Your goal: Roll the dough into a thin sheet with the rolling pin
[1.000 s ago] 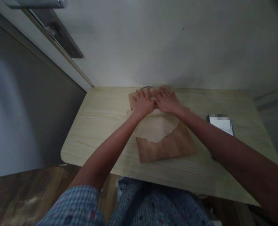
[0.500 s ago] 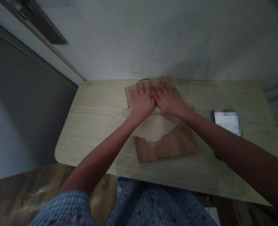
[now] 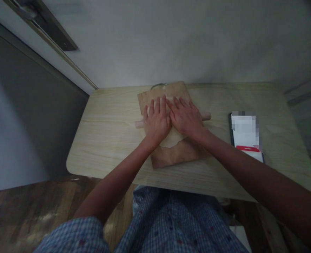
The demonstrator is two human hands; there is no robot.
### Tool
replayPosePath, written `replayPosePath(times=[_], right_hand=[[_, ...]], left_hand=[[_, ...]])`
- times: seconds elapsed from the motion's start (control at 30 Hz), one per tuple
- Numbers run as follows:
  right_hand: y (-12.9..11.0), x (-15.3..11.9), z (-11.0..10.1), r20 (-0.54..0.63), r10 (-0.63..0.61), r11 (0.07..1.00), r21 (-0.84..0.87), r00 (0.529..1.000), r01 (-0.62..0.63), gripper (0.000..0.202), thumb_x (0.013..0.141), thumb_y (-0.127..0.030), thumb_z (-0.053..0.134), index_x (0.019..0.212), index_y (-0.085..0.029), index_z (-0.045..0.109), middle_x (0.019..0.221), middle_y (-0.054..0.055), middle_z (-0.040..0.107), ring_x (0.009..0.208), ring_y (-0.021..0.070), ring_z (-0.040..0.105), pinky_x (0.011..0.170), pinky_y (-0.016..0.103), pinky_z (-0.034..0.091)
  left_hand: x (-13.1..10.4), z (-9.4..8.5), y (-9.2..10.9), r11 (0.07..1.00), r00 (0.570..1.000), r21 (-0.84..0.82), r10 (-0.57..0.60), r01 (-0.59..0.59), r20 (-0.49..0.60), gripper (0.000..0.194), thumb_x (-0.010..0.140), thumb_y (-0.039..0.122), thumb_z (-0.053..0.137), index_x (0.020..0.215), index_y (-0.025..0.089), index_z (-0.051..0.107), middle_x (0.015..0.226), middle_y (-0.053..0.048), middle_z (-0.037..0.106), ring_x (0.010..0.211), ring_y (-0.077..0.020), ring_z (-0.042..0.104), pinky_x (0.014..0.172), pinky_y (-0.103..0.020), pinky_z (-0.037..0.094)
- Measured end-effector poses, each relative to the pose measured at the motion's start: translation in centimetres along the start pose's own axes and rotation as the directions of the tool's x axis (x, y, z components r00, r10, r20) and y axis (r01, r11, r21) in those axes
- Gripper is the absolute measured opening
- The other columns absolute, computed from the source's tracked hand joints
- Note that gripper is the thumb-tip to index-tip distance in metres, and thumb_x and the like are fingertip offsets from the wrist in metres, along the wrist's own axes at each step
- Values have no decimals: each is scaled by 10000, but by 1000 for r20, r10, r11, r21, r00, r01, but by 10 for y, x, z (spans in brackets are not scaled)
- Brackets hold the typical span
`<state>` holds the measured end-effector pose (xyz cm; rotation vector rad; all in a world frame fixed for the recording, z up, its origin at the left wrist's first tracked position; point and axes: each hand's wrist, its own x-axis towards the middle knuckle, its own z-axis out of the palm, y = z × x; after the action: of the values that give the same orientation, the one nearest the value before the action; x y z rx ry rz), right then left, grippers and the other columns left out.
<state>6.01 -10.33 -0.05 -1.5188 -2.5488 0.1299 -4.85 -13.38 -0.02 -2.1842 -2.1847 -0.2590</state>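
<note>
A wooden board (image 3: 176, 156) with a metal handle at its far end lies on the table. Pale flattened dough (image 3: 171, 140) covers its middle, with an uneven near edge. Across the dough lies a wooden rolling pin (image 3: 206, 116), its two ends showing beyond my hands. My left hand (image 3: 157, 121) rests flat on the pin's left part, fingers stretched forward. Beside it, my right hand (image 3: 185, 116) lies flat over the right part, fingers spread, the thumbs close together. Neither hand's fingers wrap round the pin.
A phone-like device (image 3: 246, 135) with a white and red face lies on the light wooden table (image 3: 103, 133), right of the board. A wall (image 3: 171, 42) rises behind the table. A door handle plate (image 3: 63, 40) is at the upper left.
The view has shifted a little. Both hands have drawn back toward me over the board, and more of its far end shows. The device's lower part has come out from behind the right arm.
</note>
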Motion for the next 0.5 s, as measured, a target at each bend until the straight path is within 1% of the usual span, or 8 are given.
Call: replayPosePath(times=[0.07, 0.17, 0.27, 0.37, 0.5], right_hand=[[-3, -10, -1, -27, 0, 1000, 2, 1000, 0, 484, 884, -287, 220, 1363, -223, 220, 1348, 73, 370, 1272, 242, 246, 1008, 486, 198], [-7, -22, -2, -49, -6, 1000, -5, 999, 6, 495, 882, -273, 202, 1374, -216, 193, 1353, 77, 363, 1275, 242, 239, 1007, 491, 186], [-8, -23, -1, -53, -9, 1000, -8, 999, 8, 500, 879, -268, 209, 1374, -206, 194, 1355, 88, 358, 1271, 255, 244, 1000, 500, 190], [-3, -9, 4, -61, 12, 1000, -1, 998, -12, 489, 885, -293, 201, 1366, -203, 212, 1337, 98, 380, 1251, 265, 278, 989, 498, 209], [8, 26, 11, -107, 33, 999, 25, 994, -30, 496, 890, -362, 209, 1349, -176, 239, 1274, 119, 439, 1211, 290, 327, 964, 493, 244]], left_hand=[[-9, -1, 2, 1000, 1000, -6, -3, 3, 0, 567, 830, 264, 304, 1371, 195, 149, 1433, -36, 225, 1317, -203, 150, 1063, -417, 128], [-19, -1, 5, 1000, 1000, -10, -5, 4, -23, 555, 833, 275, 296, 1368, 204, 164, 1431, -36, 232, 1319, -200, 143, 1058, -429, 124], [-19, 1, 5, 1000, 999, -10, -18, 18, -45, 536, 842, 279, 279, 1364, 209, 177, 1428, -34, 240, 1316, -195, 152, 1055, -431, 120], [-4, 3, 3, 999, 999, -37, -33, 32, -36, 524, 854, 292, 253, 1364, 198, 172, 1421, -43, 258, 1303, -196, 195, 1047, -413, 153], [31, 4, -1, 995, 998, -91, -38, 34, -41, 507, 867, 303, 244, 1351, 164, 188, 1372, -78, 347, 1240, -198, 318, 1011, -353, 241]])
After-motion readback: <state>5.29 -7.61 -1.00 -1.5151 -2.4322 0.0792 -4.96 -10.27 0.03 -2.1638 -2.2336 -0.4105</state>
